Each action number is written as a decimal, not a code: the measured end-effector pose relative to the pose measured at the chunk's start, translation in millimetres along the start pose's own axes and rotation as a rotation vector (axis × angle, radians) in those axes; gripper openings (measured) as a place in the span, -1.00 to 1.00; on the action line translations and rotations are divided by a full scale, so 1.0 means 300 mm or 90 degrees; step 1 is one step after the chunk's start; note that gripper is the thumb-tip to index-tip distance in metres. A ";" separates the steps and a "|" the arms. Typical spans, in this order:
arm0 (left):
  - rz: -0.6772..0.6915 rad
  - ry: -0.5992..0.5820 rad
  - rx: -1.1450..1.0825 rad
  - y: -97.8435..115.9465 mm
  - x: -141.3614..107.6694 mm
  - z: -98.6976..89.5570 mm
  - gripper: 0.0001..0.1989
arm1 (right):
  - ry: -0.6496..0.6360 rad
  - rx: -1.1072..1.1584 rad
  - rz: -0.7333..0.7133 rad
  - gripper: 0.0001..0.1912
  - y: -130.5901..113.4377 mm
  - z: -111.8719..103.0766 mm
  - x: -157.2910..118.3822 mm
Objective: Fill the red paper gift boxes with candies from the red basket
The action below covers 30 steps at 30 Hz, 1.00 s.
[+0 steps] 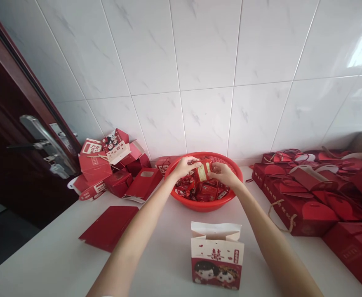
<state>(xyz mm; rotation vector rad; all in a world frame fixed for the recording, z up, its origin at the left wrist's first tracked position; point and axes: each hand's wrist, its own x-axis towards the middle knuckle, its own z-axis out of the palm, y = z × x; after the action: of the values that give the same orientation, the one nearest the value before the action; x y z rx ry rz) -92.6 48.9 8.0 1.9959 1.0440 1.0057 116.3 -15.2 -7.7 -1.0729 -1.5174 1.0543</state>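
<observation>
Over a red plastic basket (202,206), my left hand (184,167) and my right hand (224,175) are closed on a small red packet with a pale gold label (203,171). My left hand grips its upper left side; the right pinches its right edge. Below them, red-wrapped packets (207,192) fill the basket. Nearer to me, between my forearms, stands an upright red and white paper gift box (217,260) with its top open and two cartoon figures on its front.
A flat dark red box (109,227) lies left of my left forearm. Several red boxes (119,173) are heaped at the back left, beside a door handle (46,142). Rows of red gift boxes with rope handles (295,206) occupy the right side. White wall tiles (205,119) rise behind.
</observation>
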 end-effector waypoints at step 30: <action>0.052 -0.115 -0.053 0.084 0.079 0.105 -0.47 | 0.314 0.211 -0.132 -0.63 -0.011 -0.011 0.001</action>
<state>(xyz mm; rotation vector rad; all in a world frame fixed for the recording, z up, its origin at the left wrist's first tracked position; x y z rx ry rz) -47.6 51.5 20.8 2.0330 0.8171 0.8782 119.0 -15.2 -4.0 -0.8416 -0.9919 0.7864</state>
